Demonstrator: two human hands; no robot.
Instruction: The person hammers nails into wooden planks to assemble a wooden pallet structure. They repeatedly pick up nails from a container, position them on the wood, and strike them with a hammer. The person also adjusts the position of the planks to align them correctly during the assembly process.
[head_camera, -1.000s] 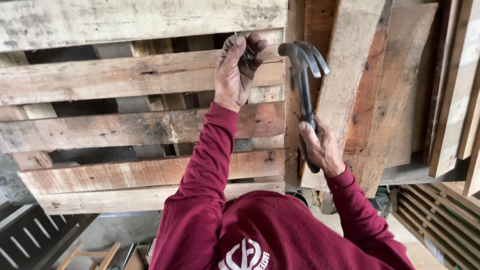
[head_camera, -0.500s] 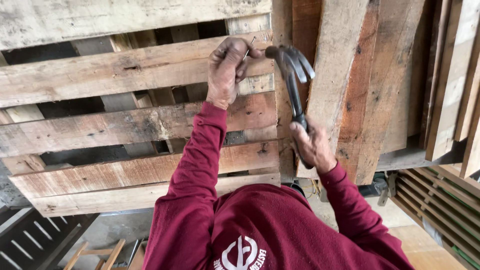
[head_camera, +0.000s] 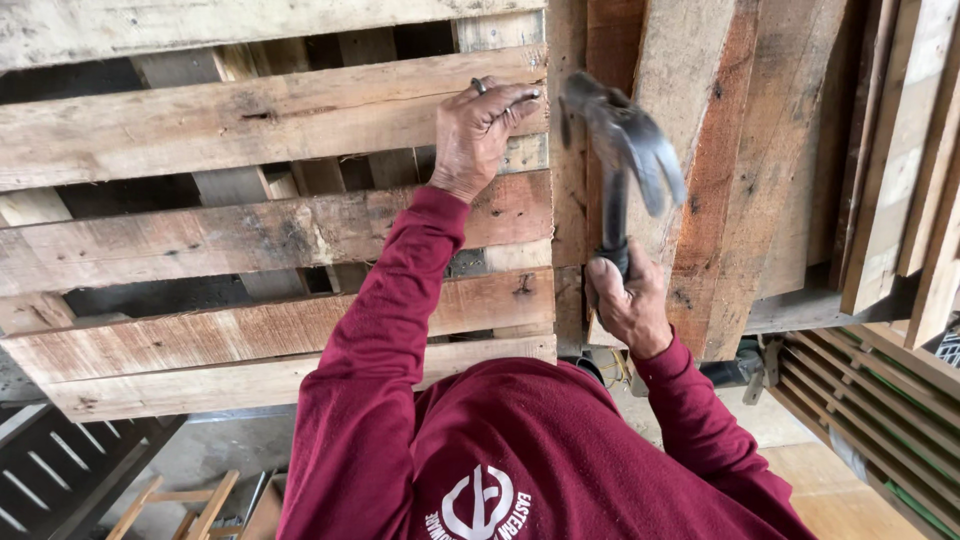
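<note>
My left hand (head_camera: 478, 133) rests on a weathered slat of the wooden pallet (head_camera: 250, 112), close to the slat's right end. Its fingertips are bunched together against the wood, and I cannot see what, if anything, they pinch. A ring shows on one finger. My right hand (head_camera: 626, 303) grips the dark handle of a claw hammer (head_camera: 628, 142). The hammer head is blurred and hangs a short way right of my left fingertips. Both arms wear maroon sleeves.
Upright planks and boards (head_camera: 700, 180) lean just right of the pallet, right behind the hammer. More stacked timber (head_camera: 900, 200) fills the far right. Slatted frames (head_camera: 870, 410) lie at lower right, and a small wooden frame (head_camera: 170, 505) sits at lower left.
The hammer head swung in toward my left fingers, then back out to the right. My left hand has stayed on the same slat.
</note>
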